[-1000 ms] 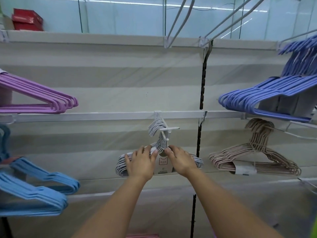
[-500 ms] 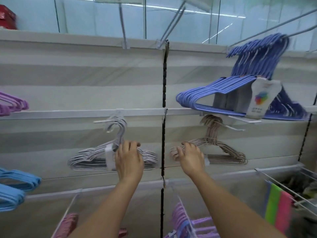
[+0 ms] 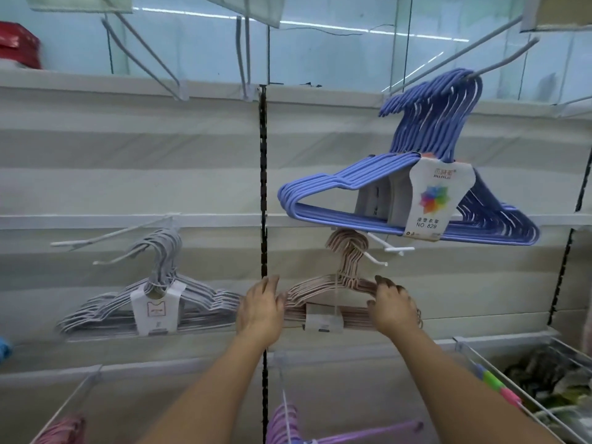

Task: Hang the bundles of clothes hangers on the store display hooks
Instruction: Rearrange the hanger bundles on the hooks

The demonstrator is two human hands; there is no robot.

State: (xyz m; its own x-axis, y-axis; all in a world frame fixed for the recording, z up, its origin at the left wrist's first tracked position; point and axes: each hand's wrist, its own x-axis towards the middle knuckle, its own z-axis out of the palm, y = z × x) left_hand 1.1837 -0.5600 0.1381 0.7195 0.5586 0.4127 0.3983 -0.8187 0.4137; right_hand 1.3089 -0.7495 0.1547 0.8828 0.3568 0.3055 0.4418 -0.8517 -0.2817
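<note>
A beige hanger bundle [image 3: 323, 288] with a white label hangs by its hooks on a white display hook [image 3: 375, 258] below the middle shelf rail. My left hand [image 3: 259, 310] wraps its left end, which is hidden behind the hand. My right hand [image 3: 393, 307] curls its fingers over the bundle's right shoulder. A grey hanger bundle [image 3: 198, 298] hangs on its own hook [image 3: 110, 258] to the left, with no hand on it.
A large blue hanger bundle [image 3: 320, 195] hangs on an upper hook [image 3: 499, 64] just above my right hand. A black slotted upright [image 3: 263, 174] splits the wall panels. Wire bins below hold purple hangers [image 3: 286, 423], pink hangers [image 3: 65, 431] and other goods [image 3: 544, 373].
The view has swung right. My left hand left the grey bundle and went to the beige bundle's left end. My right hand slid to the beige bundle's right shoulder.
</note>
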